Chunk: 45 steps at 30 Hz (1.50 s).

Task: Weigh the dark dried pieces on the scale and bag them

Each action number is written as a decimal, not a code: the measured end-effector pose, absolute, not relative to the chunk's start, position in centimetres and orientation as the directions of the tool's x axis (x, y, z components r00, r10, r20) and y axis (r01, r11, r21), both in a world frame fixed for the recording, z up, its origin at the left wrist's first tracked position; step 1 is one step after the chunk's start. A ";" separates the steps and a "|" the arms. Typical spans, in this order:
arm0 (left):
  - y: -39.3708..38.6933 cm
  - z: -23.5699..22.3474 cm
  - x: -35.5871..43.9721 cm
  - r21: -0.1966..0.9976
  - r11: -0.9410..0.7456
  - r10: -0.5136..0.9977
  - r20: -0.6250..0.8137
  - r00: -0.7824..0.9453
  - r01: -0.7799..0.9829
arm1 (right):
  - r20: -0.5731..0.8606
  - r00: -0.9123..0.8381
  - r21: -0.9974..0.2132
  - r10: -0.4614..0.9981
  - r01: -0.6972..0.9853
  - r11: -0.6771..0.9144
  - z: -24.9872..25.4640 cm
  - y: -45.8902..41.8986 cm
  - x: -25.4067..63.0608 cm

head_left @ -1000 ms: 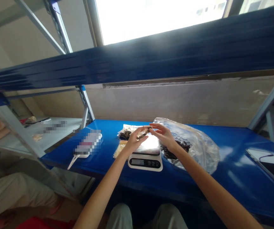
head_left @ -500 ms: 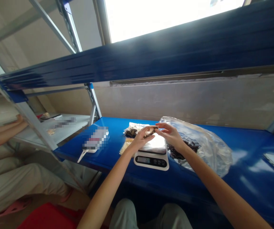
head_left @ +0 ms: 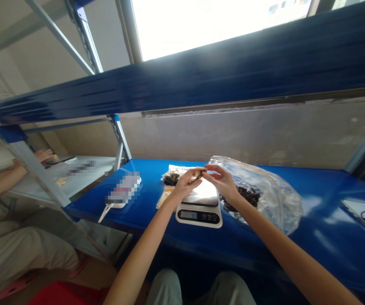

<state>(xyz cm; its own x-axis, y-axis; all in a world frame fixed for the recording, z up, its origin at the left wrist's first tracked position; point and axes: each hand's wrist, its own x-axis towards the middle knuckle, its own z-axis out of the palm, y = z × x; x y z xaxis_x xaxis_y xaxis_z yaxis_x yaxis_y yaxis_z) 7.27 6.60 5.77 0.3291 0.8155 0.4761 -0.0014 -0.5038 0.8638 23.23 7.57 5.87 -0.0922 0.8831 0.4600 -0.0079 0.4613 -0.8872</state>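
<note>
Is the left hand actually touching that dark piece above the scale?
Touching: the head view shows the left hand pinching the dark piece between its fingertips, above the scale.

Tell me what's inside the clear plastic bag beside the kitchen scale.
The clear plastic bag holds a heap of dark, shrivelled pieces; the right forearm covers its near part.

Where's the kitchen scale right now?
In the head view, the kitchen scale sits on the blue shelf, below the left hand and right hand, with the clear plastic bag on its right.
</note>
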 end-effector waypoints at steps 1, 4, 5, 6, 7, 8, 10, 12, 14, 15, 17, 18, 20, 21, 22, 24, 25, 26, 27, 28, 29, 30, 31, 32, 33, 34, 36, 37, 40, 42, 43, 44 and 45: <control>6.6 5.7 7.3 0.868 -0.496 0.821 0.471 0.322 -0.005 | 0.456 -0.093 -0.890 0.885 -0.016 0.457 5.9 7.5 23.2; 6.6 5.5 7.3 0.891 -0.454 0.855 0.437 0.278 -0.004 | 0.454 -0.090 -0.891 0.887 -0.021 0.454 6.1 7.4 23.3; 6.7 5.4 7.3 0.898 -0.440 0.866 0.425 0.263 -0.003 | 0.454 -0.091 -0.891 0.886 -0.017 0.454 6.2 7.3 23.3; 6.7 5.4 7.2 0.903 -0.430 0.873 0.417 0.252 -0.003 | 0.455 -0.093 -0.890 0.885 -0.015 0.456 6.2 7.3 23.4; 6.7 5.3 7.2 0.904 -0.427 0.876 0.415 0.246 -0.005 | 0.457 -0.097 -0.889 0.884 -0.015 0.458 6.3 7.3 23.4; 6.7 5.3 7.2 0.903 -0.430 0.875 0.418 0.244 -0.004 | 0.458 -0.100 -0.889 0.883 -0.018 0.458 6.3 7.2 23.4; 6.7 5.3 7.2 0.897 -0.441 0.872 0.426 0.241 0.010 | 0.459 -0.107 -0.888 0.882 -0.021 0.459 6.3 7.3 23.4; 6.8 5.2 7.2 0.890 -0.454 0.872 0.434 0.227 0.043 | 0.463 -0.108 -0.886 0.880 -0.017 0.464 6.2 7.4 23.5; 6.9 5.1 7.2 0.875 -0.479 0.865 0.457 0.207 0.069 | 0.472 -0.100 -0.880 0.876 -0.007 0.474 6.2 7.6 23.5; 6.9 5.1 7.2 0.865 -0.496 0.858 0.474 0.198 0.076 | 0.477 -0.092 -0.878 0.874 -0.003 0.479 6.2 7.6 23.5; 6.9 5.1 7.1 0.842 -0.530 0.840 0.508 0.189 0.095 | 0.482 -0.075 -0.875 0.873 0.006 0.484 6.2 7.7 23.6; 6.9 5.1 7.1 0.832 -0.544 0.833 0.519 0.193 0.112 | 0.482 -0.072 -0.875 0.873 0.010 0.484 6.3 7.7 23.6; 6.7 5.3 7.1 0.814 -0.561 0.822 0.525 0.219 0.154 | 0.483 -0.084 -0.874 0.871 0.016 0.486 6.4 7.6 23.6; 6.6 5.4 7.2 0.806 -0.567 0.817 0.524 0.242 0.171 | 0.486 -0.097 -0.872 0.868 0.017 0.490 6.4 7.5 23.6; 6.4 5.5 7.2 0.800 -0.572 0.811 0.520 0.269 0.181 | 0.489 -0.109 -0.869 0.865 0.019 0.494 6.5 7.4 23.6; 6.2 5.7 7.3 0.791 -0.583 0.799 0.516 0.310 0.185 | 0.490 -0.115 -0.868 0.864 0.029 0.496 6.6 7.3 23.5; 6.1 5.8 7.3 0.788 -0.587 0.794 0.517 0.320 0.186 | 0.486 -0.112 -0.869 0.867 0.038 0.493 6.6 7.2 23.4; 6.1 5.9 7.3 0.785 -0.590 0.792 0.518 0.323 0.189 | 0.482 -0.106 -0.871 0.870 0.046 0.488 6.6 7.2 23.4; 6.0 5.9 7.3 0.784 -0.591 0.792 0.519 0.321 0.191 | 0.478 -0.102 -0.873 0.872 0.052 0.485 6.6 7.2 23.4; 6.0 6.0 7.3 0.783 -0.591 0.793 0.519 0.319 0.196 | 0.477 -0.102 -0.874 0.873 0.054 0.483 6.6 7.2 23.4; 6.0 6.0 7.3 0.783 -0.589 0.795 0.517 0.317 0.201 | 0.477 -0.106 -0.874 0.873 0.052 0.484 6.6 7.2 23.3; 6.0 5.9 7.3 0.783 -0.587 0.798 0.514 0.314 0.207 | 0.477 -0.109 -0.874 0.872 0.048 0.484 6.6 7.2 23.3; 6.1 5.9 7.3 0.783 -0.584 0.800 0.512 0.311 0.212 | 0.477 -0.110 -0.874 0.872 0.042 0.484 6.6 7.3 23.3; 6.2 5.8 7.3 0.784 -0.580 0.804 0.510 0.305 0.219 | 0.475 -0.111 -0.876 0.873 0.037 0.481 6.6 7.3 23.3; 6.2 5.7 7.2 0.786 -0.576 0.809 0.508 0.297 0.226 | 0.472 -0.110 -0.878 0.875 0.035 0.478 6.6 7.3 23.3; 6.3 5.6 7.2 0.786 -0.572 0.813 0.507 0.286 0.232 | 0.470 -0.108 -0.879 0.876 0.034 0.476 6.6 7.2 23.2; 6.5 5.5 7.2 0.786 -0.568 0.818 0.508 0.270 0.242 | 0.472 -0.105 -0.878 0.875 0.037 0.478 6.7 7.2 23.2; 6.5 5.5 7.3 0.786 -0.568 0.819 0.510 0.264 0.245 | 0.474 -0.105 -0.877 0.874 0.039 0.479 6.7 7.1 23.2; 6.6 5.4 7.3 0.779 -0.572 0.818 0.516 0.254 0.258 | 0.476 -0.098 -0.876 0.874 0.040 0.481 6.8 7.0 23.2; 6.6 5.4 7.3 0.772 -0.578 0.815 0.527 0.242 0.264 | 0.469 -0.087 -0.880 0.879 0.038 0.474 6.8 7.0 23.2; 6.7 5.4 7.3 0.772 -0.579 0.814 0.532 0.234 0.260 | 0.468 -0.078 -0.881 0.880 0.034 0.472 6.8 7.1 23.2; 6.8 5.3 7.3 0.775 -0.579 0.814 0.536 0.224 0.251 | 0.469 -0.068 -0.881 0.881 0.029 0.471 6.8 7.1 23.2; 6.8 5.2 7.2 0.780 -0.578 0.815 0.537 0.215 0.242 | 0.471 -0.057 -0.881 0.880 0.022 0.473 6.8 7.2 23.3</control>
